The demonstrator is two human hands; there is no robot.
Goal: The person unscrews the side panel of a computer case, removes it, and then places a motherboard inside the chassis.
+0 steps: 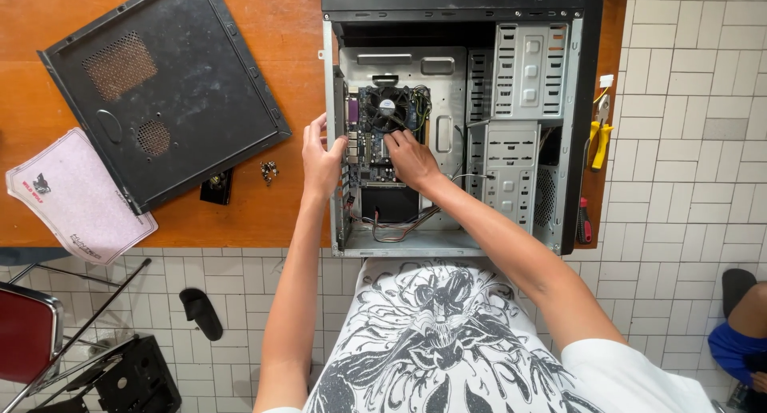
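On a wooden surface (240,213) above a white tiled floor (695,141), an opened computer case (587,101) is shown lying on its side, viewed from above. Nearest the camera, a white shirt with a black printed pattern (431,341) is seen, with both bare arms stretched forward into the case. The left hand (322,164) is pressed against the case's left wall, its fingers curled over the metal edge beside the rear ports. The right hand (410,157) is laid flat on the circuit board (369,153) inside the case, fingers spread and closed on nothing; whether anything small is pinched beneath them cannot be told. A round cooling fan (387,107) is seen just beyond the right hand's fingertips, and loose cables (391,225) are gathered at the near end of the case. Grey metal drive bays (519,117) are set to the right of the board. To the left, well apart from the hands, a few small screws (268,170) are scattered beside the removed black side panel (164,89), with a pale pink mat (76,197) lying by its corner. Yellow-handled pliers (599,137) are placed at the far right edge of the surface.
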